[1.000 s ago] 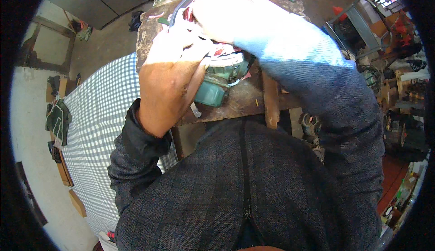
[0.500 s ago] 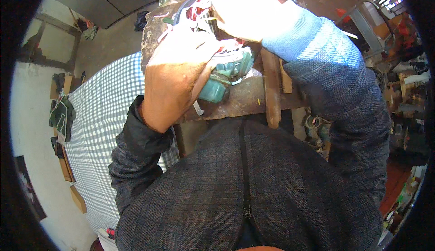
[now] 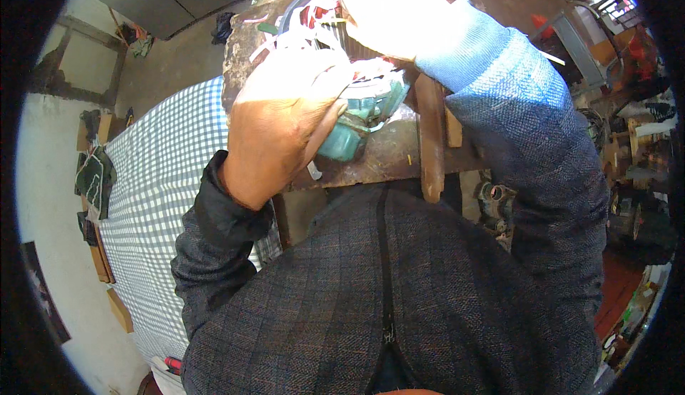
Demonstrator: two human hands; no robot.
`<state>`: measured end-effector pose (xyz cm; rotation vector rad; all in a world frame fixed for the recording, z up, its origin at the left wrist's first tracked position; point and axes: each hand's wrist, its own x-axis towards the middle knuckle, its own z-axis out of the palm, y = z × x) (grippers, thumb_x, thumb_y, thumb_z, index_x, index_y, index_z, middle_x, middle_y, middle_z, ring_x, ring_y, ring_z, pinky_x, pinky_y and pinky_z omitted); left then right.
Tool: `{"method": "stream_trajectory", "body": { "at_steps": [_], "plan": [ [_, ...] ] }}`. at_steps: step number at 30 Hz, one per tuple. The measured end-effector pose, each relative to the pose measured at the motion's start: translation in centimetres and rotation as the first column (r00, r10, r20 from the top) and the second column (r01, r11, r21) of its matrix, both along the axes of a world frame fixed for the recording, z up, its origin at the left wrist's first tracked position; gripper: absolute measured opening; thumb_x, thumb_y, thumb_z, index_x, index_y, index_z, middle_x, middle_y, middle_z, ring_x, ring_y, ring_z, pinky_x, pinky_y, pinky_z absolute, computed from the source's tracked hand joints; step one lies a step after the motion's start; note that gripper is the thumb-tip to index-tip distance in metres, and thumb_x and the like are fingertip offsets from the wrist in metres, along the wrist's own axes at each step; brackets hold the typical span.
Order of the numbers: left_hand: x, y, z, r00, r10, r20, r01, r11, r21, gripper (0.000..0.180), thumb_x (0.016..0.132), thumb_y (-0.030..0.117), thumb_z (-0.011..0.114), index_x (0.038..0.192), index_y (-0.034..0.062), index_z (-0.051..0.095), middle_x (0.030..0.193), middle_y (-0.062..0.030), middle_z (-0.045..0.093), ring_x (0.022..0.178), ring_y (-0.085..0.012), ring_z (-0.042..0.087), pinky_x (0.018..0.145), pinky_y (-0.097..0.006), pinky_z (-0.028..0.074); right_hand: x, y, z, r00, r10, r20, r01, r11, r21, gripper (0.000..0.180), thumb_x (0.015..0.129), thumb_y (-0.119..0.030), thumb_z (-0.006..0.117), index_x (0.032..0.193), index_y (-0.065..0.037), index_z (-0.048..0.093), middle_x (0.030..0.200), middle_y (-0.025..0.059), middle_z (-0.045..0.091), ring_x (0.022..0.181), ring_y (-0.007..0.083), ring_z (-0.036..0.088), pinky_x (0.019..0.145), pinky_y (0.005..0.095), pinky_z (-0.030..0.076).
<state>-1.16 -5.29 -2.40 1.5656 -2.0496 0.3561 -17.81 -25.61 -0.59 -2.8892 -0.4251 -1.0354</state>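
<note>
From my remote feed, the left hand (image 3: 285,109) curls against the green casing (image 3: 367,107)'s left side, the right hand (image 3: 391,18) beyond it; glare hides their fingers, so I can't tell either grip.

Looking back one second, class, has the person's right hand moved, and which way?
Yes: judged against the brown wooden bar, the right hand has shifted toward the picture's right.

1. Casing (image 3: 340,143): over bench (image 3: 389,165), right of left hand (image 3: 278,124).
2. Right hand (image 3: 392,17): behind casing, to its right.
3. Bar (image 3: 431,138): on bench, right of casing, past near edge.
4. Cloth (image 3: 164,159): left of bench.
</note>
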Motion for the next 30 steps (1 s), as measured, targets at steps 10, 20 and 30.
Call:
{"method": "stream_trajectory", "body": {
  "at_steps": [10,20,30],
  "plan": [
    [0.3,0.1,-0.4,1.000,-0.020,-0.017,0.020,1.000,0.015,0.048,0.079,0.006,0.081,0.125,0.0079,0.069,0.119,-0.0135,0.072,0.104,-0.0357,0.067,0.089,-0.043,0.054,0.5,0.1,-0.1,1.000,-0.008,-0.027,0.009,1.000,0.022,0.033,0.099,-0.013,0.058,0.128,0.002,0.065,0.123,0.0190,0.069,0.114,0.0333,0.067,0.102,0.0440,0.053],
    [0.3,0.3,-0.6,0.998,-0.025,-0.049,0.026,0.999,0.029,0.050,0.079,0.006,0.081,0.127,0.0079,0.068,0.120,-0.0146,0.072,0.105,-0.0368,0.067,0.089,-0.045,0.054,-0.2,-0.1,-1.0,0.995,-0.047,0.090,0.063,0.980,-0.188,0.035,0.099,-0.013,0.059,0.130,0.002,0.064,0.122,0.0194,0.069,0.116,0.0344,0.065,0.105,0.0462,0.052],
    [0.2,0.3,-0.3,1.000,0.018,-0.012,-0.018,0.999,-0.042,0.047,0.078,0.009,0.082,0.123,0.0052,0.070,0.125,-0.0203,0.068,0.111,-0.0401,0.064,0.096,-0.047,0.050,7.6,0.2,-4.7,0.781,-0.532,-0.327,0.539,0.839,-0.077,0.032,0.100,-0.029,0.059,0.113,-0.003,0.071,0.107,0.0199,0.072,0.098,0.0344,0.070,0.091,0.0461,0.055]
  ]
}}
